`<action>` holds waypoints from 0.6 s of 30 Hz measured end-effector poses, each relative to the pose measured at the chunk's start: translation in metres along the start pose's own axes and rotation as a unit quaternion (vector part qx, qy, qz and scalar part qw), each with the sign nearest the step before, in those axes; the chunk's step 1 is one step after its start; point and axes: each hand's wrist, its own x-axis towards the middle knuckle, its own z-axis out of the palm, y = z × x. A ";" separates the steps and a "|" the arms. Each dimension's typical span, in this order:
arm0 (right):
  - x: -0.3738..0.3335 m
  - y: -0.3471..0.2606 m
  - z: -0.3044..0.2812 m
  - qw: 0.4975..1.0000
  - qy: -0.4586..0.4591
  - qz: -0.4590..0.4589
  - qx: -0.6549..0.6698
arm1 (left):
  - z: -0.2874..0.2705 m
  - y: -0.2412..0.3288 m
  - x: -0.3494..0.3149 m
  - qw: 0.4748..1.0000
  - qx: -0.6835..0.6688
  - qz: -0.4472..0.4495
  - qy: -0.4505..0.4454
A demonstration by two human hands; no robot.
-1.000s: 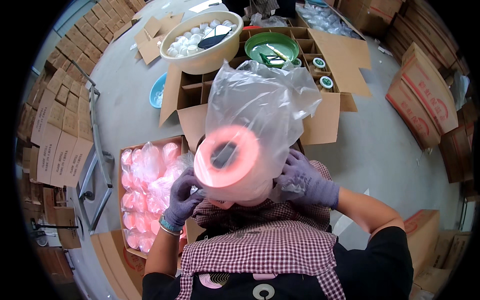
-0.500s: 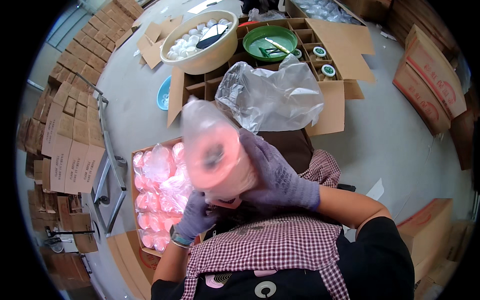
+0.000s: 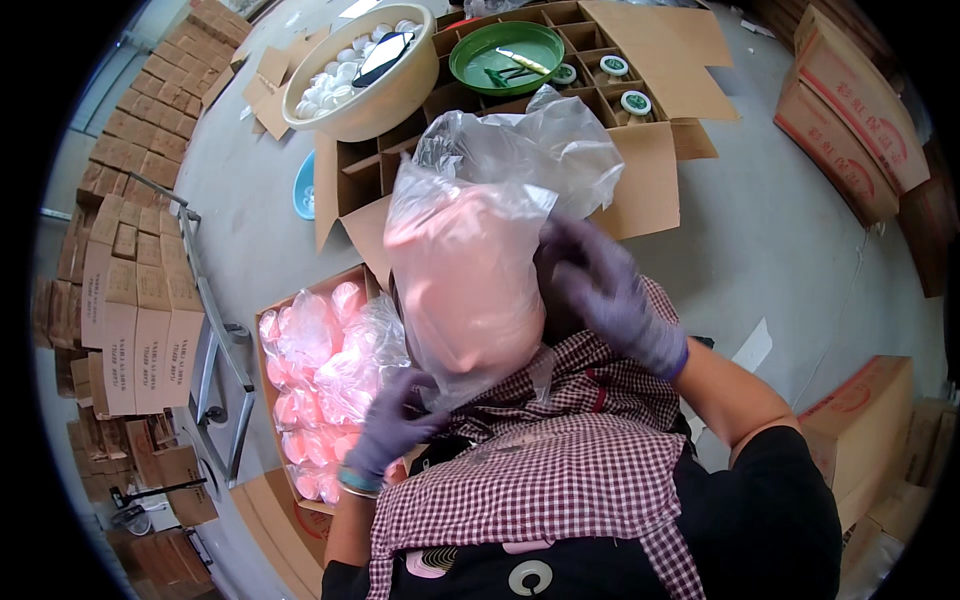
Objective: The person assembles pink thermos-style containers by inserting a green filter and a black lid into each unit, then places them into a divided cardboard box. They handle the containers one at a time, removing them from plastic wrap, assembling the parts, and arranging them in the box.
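Observation:
A pink rounded object (image 3: 465,290) in a clear plastic bag (image 3: 520,215) rests over my lap in front of the checkered apron; its exact kind is hidden by the cloudy film. My gloved left hand (image 3: 393,425) is at the bag's lower left corner, fingers bent and apart, not closed round it. To the right of the bag, my gloved right hand (image 3: 620,295) hovers with fingers spread, holding nothing. At left, a carton (image 3: 268,385) holds several pink pieces (image 3: 310,410) in clear bags. Behind the bagged object, a crumpled clear plastic sheet (image 3: 575,160) lies over a divided carton's edge.
The divided carton (image 3: 650,175) carries a cream basin (image 3: 405,100) of white caps with a phone on top, and a green tray (image 3: 510,50) with small tools. A blue basin (image 3: 303,188) sits beside it. A metal trolley frame (image 3: 228,370) and stacked cartons (image 3: 145,330) line the left; more cartons (image 3: 850,120) stand right.
The pink object, tilted up in both hands with its round opening showing, now lies lower with its smooth side up. My right hand has come off it to the right; my left has loosened.

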 end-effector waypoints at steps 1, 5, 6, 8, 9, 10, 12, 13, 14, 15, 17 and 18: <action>0.011 0.001 -0.009 0.999 0.039 0.037 0.007 | -0.016 -0.004 0.003 0.995 -0.096 -0.026 0.022; 0.055 0.039 0.001 0.980 -0.038 -0.085 -0.176 | -0.015 0.008 0.038 0.958 -0.218 0.058 0.177; 0.057 0.041 0.008 0.982 -0.028 -0.085 -0.168 | 0.001 0.023 0.058 0.964 -0.129 0.126 0.195; 0.062 0.043 0.018 0.985 -0.008 -0.089 -0.147 | 0.026 0.040 0.081 0.940 0.076 0.160 0.290; 0.064 0.037 0.016 0.986 -0.017 -0.087 -0.139 | 0.025 0.039 0.082 0.947 -0.108 0.132 0.272; 0.066 0.033 0.014 0.991 -0.016 -0.090 -0.101 | 0.024 0.037 0.080 0.920 -0.289 0.099 0.243; 0.066 0.029 0.009 0.995 -0.017 -0.094 -0.026 | 0.021 0.026 0.075 0.794 -0.567 0.110 0.191; 0.064 0.030 0.009 0.994 -0.029 -0.091 -0.048 | 0.017 0.020 0.069 0.778 -0.584 0.114 0.204; 0.062 0.031 0.010 0.993 -0.043 -0.089 -0.070 | 0.012 0.015 0.064 0.761 -0.600 0.118 0.218; 0.060 0.032 0.011 0.990 -0.058 -0.086 -0.092 | 0.009 0.007 0.058 0.746 -0.611 0.141 0.224; 0.056 0.028 0.022 0.978 -0.117 -0.091 -0.145 | -0.010 -0.013 0.044 0.706 -0.659 0.210 0.148; 0.055 0.026 0.028 0.969 -0.148 -0.094 -0.173 | -0.017 -0.005 0.035 0.697 -0.667 0.211 0.156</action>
